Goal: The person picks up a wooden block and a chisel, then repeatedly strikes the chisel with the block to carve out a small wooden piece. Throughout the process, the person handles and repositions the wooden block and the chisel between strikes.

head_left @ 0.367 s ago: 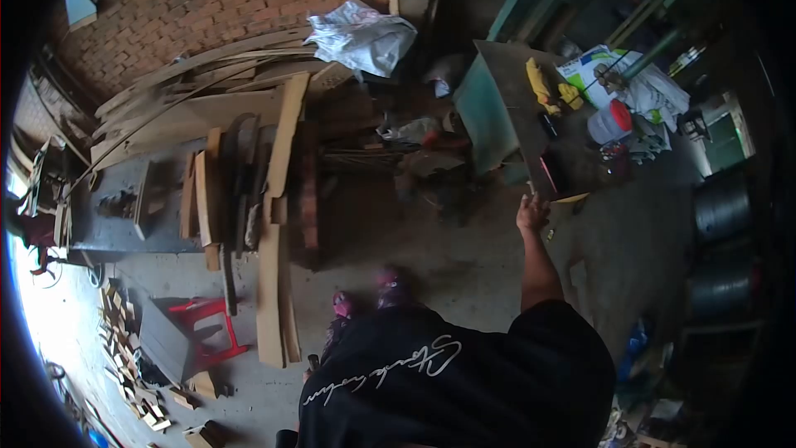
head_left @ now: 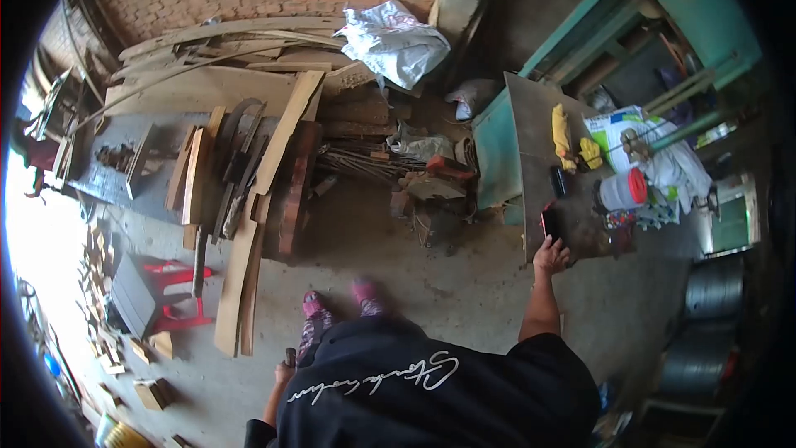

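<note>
At the near edge of the brown table (head_left: 535,158), my right hand (head_left: 552,255) has its fingers closed at the lower end of a dark phone with a red edge (head_left: 550,221). The phone lies by the table edge, below a small black object (head_left: 560,182). Low beside my leg, my left hand (head_left: 284,372) is closed around a small dark object (head_left: 290,357) that I cannot make out; my shirt and body are close to it.
Yellow cloth (head_left: 561,134), a clear container with a red lid (head_left: 622,190) and white sacks (head_left: 663,153) are on the table. Long boards (head_left: 278,145) lie over a workbench at left. A red stool (head_left: 186,319) and wood offcuts (head_left: 152,394) stand on the floor.
My right hand has moved from the table edge onto the phone's end. My left hand has come further into view. The whole view has shifted and is less blurred.
</note>
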`<state>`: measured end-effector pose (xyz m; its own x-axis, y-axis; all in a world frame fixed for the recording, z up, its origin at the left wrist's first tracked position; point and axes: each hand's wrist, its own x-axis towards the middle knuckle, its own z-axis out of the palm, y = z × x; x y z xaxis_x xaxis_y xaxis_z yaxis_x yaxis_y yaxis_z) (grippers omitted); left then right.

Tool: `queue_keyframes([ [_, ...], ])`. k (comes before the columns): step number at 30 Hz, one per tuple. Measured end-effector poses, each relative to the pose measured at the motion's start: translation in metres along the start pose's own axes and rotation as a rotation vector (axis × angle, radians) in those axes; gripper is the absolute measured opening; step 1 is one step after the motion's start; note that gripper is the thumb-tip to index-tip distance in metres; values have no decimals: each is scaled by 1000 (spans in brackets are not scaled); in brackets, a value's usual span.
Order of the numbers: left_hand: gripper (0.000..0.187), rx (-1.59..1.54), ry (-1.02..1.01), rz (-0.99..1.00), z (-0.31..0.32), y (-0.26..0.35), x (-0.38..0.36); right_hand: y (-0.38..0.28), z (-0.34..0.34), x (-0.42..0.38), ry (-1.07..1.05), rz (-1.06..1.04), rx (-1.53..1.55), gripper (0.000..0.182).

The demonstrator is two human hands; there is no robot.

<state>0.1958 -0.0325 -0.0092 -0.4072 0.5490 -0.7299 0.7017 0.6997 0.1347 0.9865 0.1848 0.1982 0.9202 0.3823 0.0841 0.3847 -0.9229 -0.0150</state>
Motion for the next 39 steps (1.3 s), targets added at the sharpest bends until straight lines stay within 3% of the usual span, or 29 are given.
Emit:
queue_keyframes([
  [2,49,-2,30,-50,6,1,-12,2,5,1,9,15,-44,65],
  [3,47,0,21,-17,6,-2,-14,1,4,3,-106,16,-112,68],
  [6,41,-62,-16,-29,-7,3,-34,-11,-4,2,-168,75,-130,67],
  [8,39,-141,24,-115,-34,40,-75,-8,6,6,-108,34,-110,68],
  [12,40,-103,-7,-68,-50,48,-95,-27,5,3,-118,48,-116,66],
  [15,40,-138,15,-106,-46,32,-100,-33,30,-14,310,-172,72,51],
  [16,41,-172,38,-142,-40,23,-95,-51,12,-41,314,-217,98,44],
  [17,43,-64,59,-109,-32,10,-86,-59,12,-60,539,-484,189,38],
  [18,45,-53,70,38,14,-48,-41,-72,27,-78,373,-452,231,28],
  [19,42,-5,105,-27,24,-53,-43,-92,13,-112,223,-554,329,26],
  [21,38,86,133,-45,-5,-62,-37,-112,14,-188,211,-774,533,27],
  [22,37,91,125,-2,-19,-66,-26,-123,24,-218,-30,-833,464,27],
  [24,35,81,115,60,-46,-84,-16,-133,29,-296,-75,-984,465,32],
  [28,30,1,112,103,-98,-155,-25,-148,40,-435,-414,-1221,387,38],
  [29,29,-35,112,108,-101,-176,-25,-151,34,-465,-516,-1243,348,39],
  [33,25,-197,103,115,-102,-250,-34,-164,20,-561,-598,-1324,320,41],
  [36,21,-289,80,133,-108,-288,-40,-175,17,-612,-650,-1250,402,46],
  [38,19,-339,62,148,-122,-304,-40,-187,35,-639,-600,-1192,671,47],
  [39,18,-366,57,154,-129,-311,-39,-195,43,-648,-673,-1153,694,50],
])
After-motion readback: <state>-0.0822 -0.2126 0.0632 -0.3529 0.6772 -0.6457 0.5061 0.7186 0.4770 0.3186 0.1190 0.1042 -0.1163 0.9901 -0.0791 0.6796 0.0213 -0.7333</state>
